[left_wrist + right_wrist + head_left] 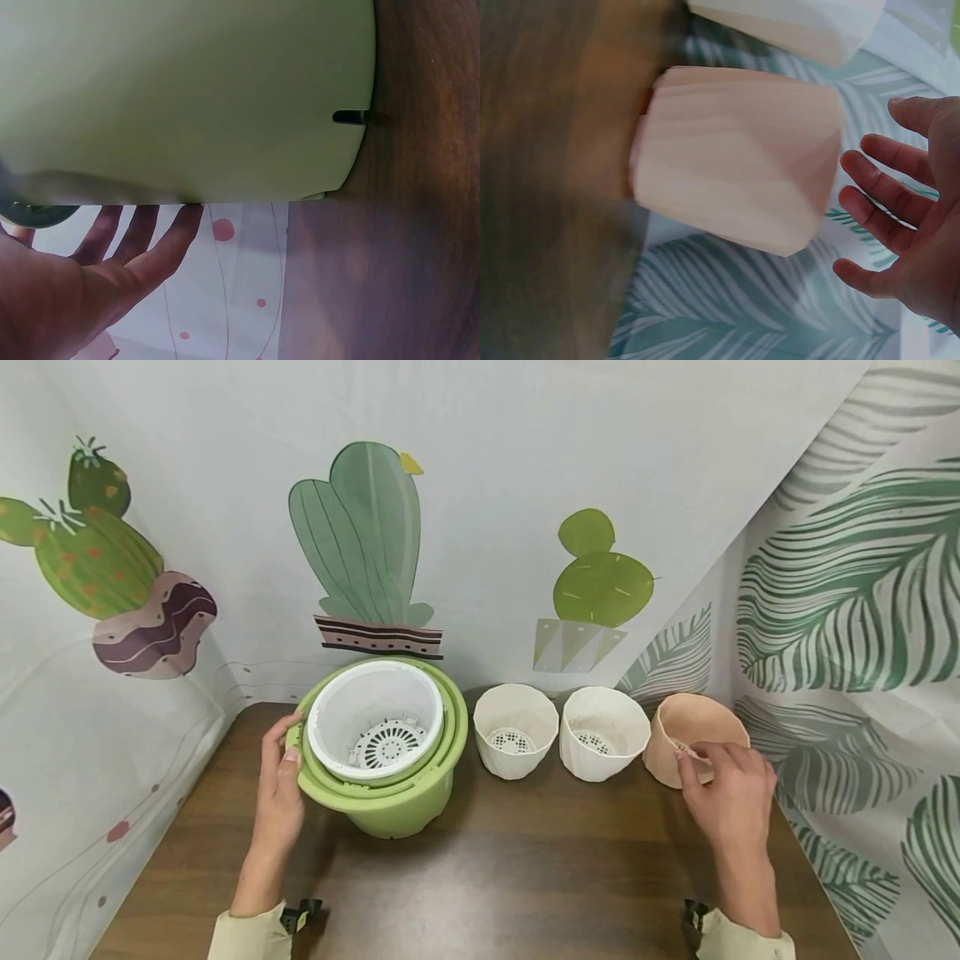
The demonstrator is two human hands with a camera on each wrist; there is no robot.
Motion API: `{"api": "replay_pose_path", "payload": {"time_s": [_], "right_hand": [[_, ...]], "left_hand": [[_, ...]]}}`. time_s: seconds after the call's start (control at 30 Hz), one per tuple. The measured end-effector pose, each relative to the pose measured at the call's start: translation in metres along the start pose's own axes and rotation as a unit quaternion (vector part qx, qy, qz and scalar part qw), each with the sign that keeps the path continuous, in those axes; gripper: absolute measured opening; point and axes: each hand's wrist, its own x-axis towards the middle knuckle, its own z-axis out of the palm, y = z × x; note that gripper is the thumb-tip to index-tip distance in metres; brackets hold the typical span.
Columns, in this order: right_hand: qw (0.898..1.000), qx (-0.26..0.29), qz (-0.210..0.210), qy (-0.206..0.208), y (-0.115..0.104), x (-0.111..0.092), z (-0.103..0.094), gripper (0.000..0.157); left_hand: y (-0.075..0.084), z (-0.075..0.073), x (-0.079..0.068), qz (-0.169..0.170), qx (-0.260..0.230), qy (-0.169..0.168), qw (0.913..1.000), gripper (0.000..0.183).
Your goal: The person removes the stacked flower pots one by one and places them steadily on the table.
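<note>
Key relation: right hand point(729, 793) to peach pot point(697, 722). Pot is at the right end of the row on the table point(525, 868), ahead of that hand and a bit to its left; right wrist view puts the fingers above the rim, apart from it. Fingers spread wide and slightly bent, nothing held. Pot is squat, mouth up, so no real long axis in plan; its centreline stands roughly vertical and the hand sits over the near-right side. Right is clearly the nearer hand. Left hand point(279, 793) is at the other end, on the left side of the green pot point(401, 814): fingers loosely curved, tips against the rim and wall, no clear pinch, so it looks like a steadying touch. Green pot is upright, white basket point(375, 714) nested inside. 2 cream pots point(517, 764) stand between green and peach.
</note>
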Motion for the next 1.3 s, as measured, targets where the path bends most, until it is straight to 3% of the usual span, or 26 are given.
{"api": "replay_pose_path", "payload": {"time_s": [0.3, 0.6, 1.3], "right_hand": [[0.999, 0.025, -0.013, 0.019, -0.017, 0.010, -0.013, 0.022], [0.996, 0.071, -0.044, 0.031, -0.039, 0.020, -0.013, 0.021], [0.986, 0.150, -0.078, 0.003, -0.094, 0.021, -0.007, 0.025]], "left_hand": [[0.001, 0.002, 0.000, -0.002, -0.003, -0.001, 1.0000, 0.048], [0.000, 0.001, 0.002, 0.001, -0.012, 0.005, 0.9999, 0.049], [-0.001, 0.000, -0.001, -0.011, 0.007, 0.006, 0.9999, 0.048]]}}
